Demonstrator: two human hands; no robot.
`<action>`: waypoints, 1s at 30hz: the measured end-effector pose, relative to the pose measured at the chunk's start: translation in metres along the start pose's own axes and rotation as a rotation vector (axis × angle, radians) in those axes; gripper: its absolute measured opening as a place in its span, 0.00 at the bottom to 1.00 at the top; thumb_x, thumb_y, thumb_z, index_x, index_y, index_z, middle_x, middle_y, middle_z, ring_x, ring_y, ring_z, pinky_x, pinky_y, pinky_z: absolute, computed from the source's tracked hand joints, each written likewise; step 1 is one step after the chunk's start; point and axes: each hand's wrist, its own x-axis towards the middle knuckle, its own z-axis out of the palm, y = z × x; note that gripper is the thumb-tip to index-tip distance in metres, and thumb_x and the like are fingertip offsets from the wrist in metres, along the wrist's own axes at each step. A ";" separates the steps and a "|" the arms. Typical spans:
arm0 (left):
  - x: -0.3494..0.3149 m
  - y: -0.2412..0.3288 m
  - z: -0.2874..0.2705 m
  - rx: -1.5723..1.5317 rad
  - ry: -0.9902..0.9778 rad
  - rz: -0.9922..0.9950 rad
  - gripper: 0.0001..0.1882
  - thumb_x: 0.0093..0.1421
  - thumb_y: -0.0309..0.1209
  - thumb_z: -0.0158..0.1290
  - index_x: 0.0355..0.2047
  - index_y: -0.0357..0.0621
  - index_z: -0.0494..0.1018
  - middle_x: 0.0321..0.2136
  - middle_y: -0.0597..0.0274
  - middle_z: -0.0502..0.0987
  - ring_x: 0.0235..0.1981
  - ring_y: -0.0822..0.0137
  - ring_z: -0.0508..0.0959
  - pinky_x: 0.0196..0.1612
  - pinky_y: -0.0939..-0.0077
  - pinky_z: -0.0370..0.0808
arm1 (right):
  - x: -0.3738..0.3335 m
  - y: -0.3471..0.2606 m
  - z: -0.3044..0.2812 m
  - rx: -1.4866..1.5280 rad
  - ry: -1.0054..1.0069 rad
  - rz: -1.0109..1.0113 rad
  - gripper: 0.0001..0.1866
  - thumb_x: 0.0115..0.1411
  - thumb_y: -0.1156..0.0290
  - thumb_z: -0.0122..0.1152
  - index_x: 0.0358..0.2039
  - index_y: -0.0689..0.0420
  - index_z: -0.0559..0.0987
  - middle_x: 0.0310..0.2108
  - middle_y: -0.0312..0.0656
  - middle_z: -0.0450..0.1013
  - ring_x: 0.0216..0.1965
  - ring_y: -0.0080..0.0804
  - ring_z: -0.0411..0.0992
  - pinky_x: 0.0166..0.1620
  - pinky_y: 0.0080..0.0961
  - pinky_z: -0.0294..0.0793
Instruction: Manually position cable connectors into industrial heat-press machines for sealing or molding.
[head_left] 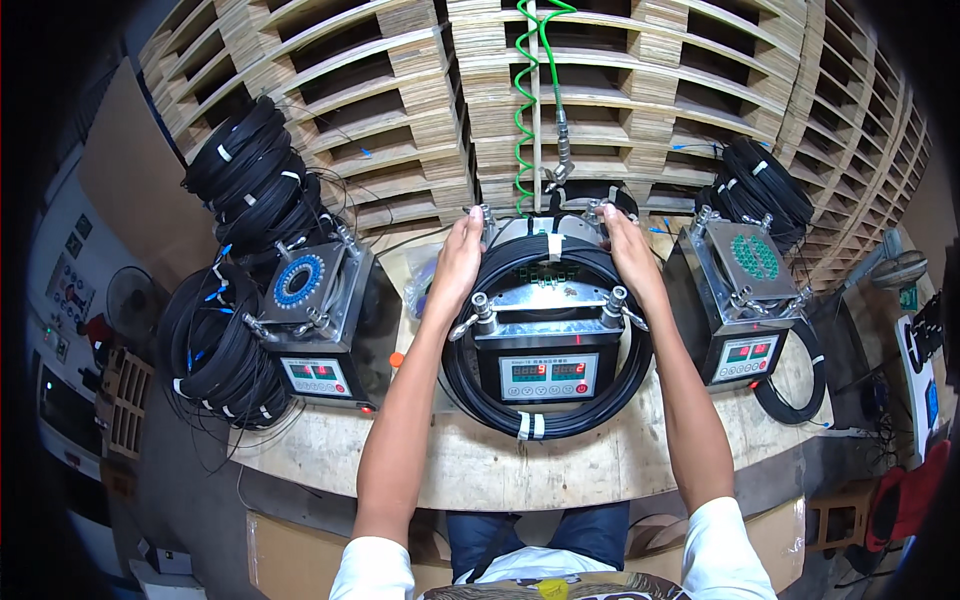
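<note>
A polishing machine (543, 352) with a metal top and a red digital display stands in the middle of the table. Around it rests a coil of black cable (540, 428), bound with white tape front and back. My left hand (462, 255) is at the machine's far left corner, fingers closed around a metal clamp knob (488, 222). At the far right corner my right hand (627, 248) closes on the matching knob, largely hidden by its fingers. Two near clamp knobs, one on the left (481, 307) and one on the right (617, 297), stand untouched. Green connectors (545, 272) show partly behind the coil.
Similar machines stand left (315, 345) with a blue connector ring and right (740, 330) with green connectors. Black cable coils pile up at the left (240, 170) and far right (760, 190). Wooden pallets (370, 100) rise behind the table (440, 480). A green spiral air hose (522, 110) hangs down.
</note>
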 end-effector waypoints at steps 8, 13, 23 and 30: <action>0.001 0.000 0.000 0.003 0.005 0.017 0.46 0.69 0.66 0.37 0.62 0.30 0.66 0.40 0.49 0.77 0.41 0.60 0.76 0.51 0.67 0.71 | 0.001 -0.003 -0.001 0.014 -0.050 0.080 0.36 0.74 0.41 0.36 0.58 0.62 0.75 0.54 0.51 0.74 0.49 0.39 0.75 0.51 0.31 0.74; 0.001 -0.004 0.000 -0.015 0.021 0.047 0.45 0.69 0.66 0.37 0.62 0.31 0.66 0.41 0.49 0.77 0.40 0.61 0.75 0.51 0.67 0.71 | -0.001 -0.009 -0.004 -0.051 -0.072 0.108 0.36 0.74 0.41 0.36 0.59 0.62 0.75 0.56 0.51 0.73 0.52 0.39 0.74 0.53 0.32 0.74; 0.005 -0.008 -0.001 0.027 0.011 0.001 0.43 0.70 0.64 0.38 0.62 0.34 0.68 0.37 0.53 0.78 0.41 0.60 0.77 0.51 0.68 0.71 | 0.004 0.004 0.000 0.034 -0.063 0.076 0.35 0.74 0.42 0.38 0.61 0.60 0.73 0.59 0.48 0.72 0.59 0.37 0.70 0.57 0.32 0.72; 0.004 -0.009 -0.004 -0.005 -0.026 0.031 0.41 0.70 0.63 0.41 0.64 0.35 0.67 0.37 0.53 0.79 0.40 0.63 0.77 0.50 0.70 0.72 | 0.002 0.001 0.002 0.153 -0.084 0.142 0.36 0.73 0.40 0.38 0.62 0.60 0.72 0.62 0.49 0.69 0.62 0.38 0.68 0.59 0.33 0.72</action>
